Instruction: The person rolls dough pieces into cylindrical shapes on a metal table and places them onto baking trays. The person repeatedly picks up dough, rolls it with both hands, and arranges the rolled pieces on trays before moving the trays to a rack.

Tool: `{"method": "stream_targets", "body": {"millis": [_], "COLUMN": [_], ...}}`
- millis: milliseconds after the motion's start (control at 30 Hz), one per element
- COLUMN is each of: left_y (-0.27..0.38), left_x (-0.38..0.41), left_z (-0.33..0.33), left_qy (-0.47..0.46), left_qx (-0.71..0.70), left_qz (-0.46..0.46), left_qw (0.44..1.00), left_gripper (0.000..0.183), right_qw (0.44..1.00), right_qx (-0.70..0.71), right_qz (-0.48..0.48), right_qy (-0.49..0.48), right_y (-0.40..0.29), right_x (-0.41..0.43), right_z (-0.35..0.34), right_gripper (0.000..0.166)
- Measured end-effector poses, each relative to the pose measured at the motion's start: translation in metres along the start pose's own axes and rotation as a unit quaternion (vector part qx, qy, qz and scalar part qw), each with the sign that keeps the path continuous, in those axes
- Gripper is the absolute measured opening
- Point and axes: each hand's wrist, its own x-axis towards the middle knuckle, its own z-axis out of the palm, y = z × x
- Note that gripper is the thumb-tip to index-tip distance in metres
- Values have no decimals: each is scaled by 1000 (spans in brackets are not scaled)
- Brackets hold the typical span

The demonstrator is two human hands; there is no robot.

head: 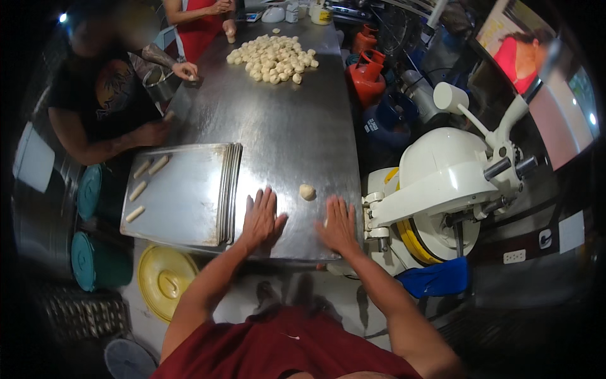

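My left hand lies palm down on the steel table, just right of the stacked metal baking trays. A small pale bit shows by its thumb; what lies beneath the palm is hidden. My right hand is palm down near the table's right edge, slightly blurred, with a bit of pale dough showing at its thumb side. Between the hands, a little farther off, sits a single dough ball. Several short dough sticks rest on the top tray. A large heap of dough balls lies at the far end.
A person in a black T-shirt works at the left side, another in a red apron beyond. A white dough-rolling machine stands against the table's right edge. Red gas cylinders stand behind it; a yellow lid is below left.
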Motion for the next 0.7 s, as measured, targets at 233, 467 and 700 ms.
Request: {"method": "stream_targets", "body": {"millis": [233, 467, 700], "left_y": [-7, -30, -23], "left_x": [2, -11, 20], "left_z": [6, -26, -44], "left_qy": [6, -52, 115], "left_qx": [-53, -310, -67], "left_qz": [40, -104, 92], "left_qw": [998, 943, 987], "left_gripper": [80, 50, 45], "right_qw": [998, 963, 990], "right_qx": [20, 253, 53], "right_qz": [13, 86, -38], "right_qy": [-56, 25, 128], "right_y": [-11, 18, -9], "right_x": [2, -22, 42], "right_z": [-16, -28, -35], "right_gripper": [76, 49, 27]}}
